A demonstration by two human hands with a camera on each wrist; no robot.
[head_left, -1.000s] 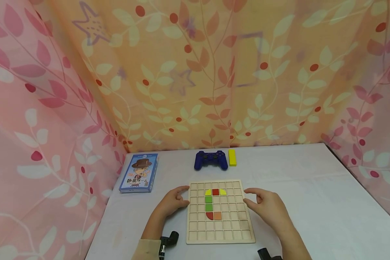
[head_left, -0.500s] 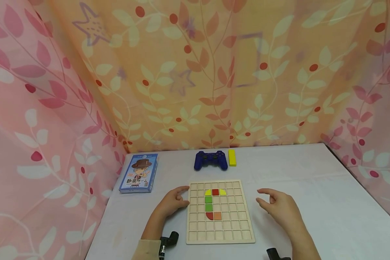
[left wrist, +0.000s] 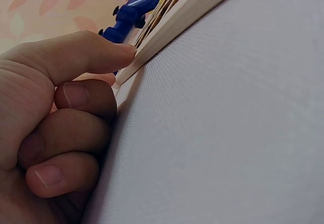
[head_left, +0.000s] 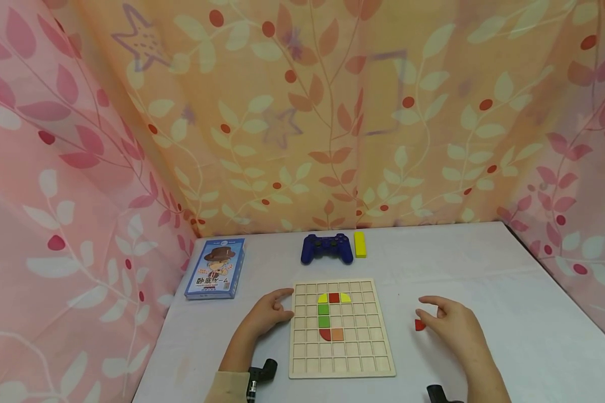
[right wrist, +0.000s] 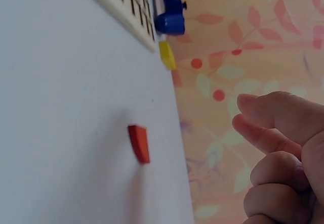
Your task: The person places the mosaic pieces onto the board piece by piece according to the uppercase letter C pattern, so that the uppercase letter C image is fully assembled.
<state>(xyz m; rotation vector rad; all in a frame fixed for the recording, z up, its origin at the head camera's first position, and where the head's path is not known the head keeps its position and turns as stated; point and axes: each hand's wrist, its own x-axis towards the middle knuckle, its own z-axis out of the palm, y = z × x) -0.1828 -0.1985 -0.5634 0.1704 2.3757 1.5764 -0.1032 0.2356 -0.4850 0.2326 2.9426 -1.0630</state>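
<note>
A square-gridded wooden board (head_left: 354, 351) lies on the white table with yellow, red, green and orange tiles in some of its cells. My left hand (head_left: 266, 313) is at the board's left side, thumb and index finger touching the edge. In the left wrist view the thumb (left wrist: 109, 57) meets that edge, and the other fingers fold inward above the cloth. To the right of the board hovers my right hand (head_left: 454, 324), thumb and index finger apart with nothing between them. Below its thumb a small red tile (head_left: 419, 325) lies on the cloth, one side curved in the right wrist view.
Behind the board sits a blue game controller (head_left: 327, 249), with a yellow bar (head_left: 360, 244) beside it. A blue game box (head_left: 215, 268) lies at the back left. Patterned curtains (head_left: 302, 123) rise around the table (head_left: 484, 280).
My right hand has come away from the board's right edge and moved rightward. A red tile has come into view below its thumb. The left hand and board have stayed put.
</note>
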